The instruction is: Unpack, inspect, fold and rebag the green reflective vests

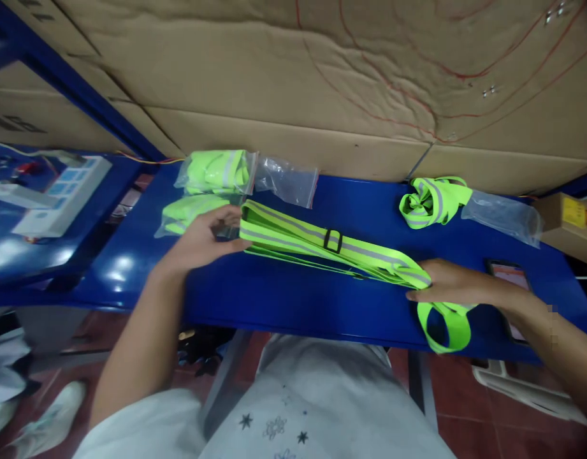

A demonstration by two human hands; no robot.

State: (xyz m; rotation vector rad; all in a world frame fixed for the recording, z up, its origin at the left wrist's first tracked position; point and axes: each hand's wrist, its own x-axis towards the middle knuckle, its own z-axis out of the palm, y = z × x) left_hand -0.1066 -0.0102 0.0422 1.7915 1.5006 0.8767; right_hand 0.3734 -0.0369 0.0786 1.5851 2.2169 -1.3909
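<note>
A bundle of neon-yellow reflective strap with a grey stripe and a black slider buckle stretches between my hands above the blue table. My left hand has its thumb and fingers at the folded left end of the strap, though the exact grip is partly hidden. At the other end, my right hand is closed around the gathered bands. Below it hangs a loose loop of the same strap.
Bagged straps and an empty clear zip bag lie at the back left. Back right are a coiled strap, another clear bag and a cardboard box. A phone lies beside my right forearm. Cardboard stands behind the table.
</note>
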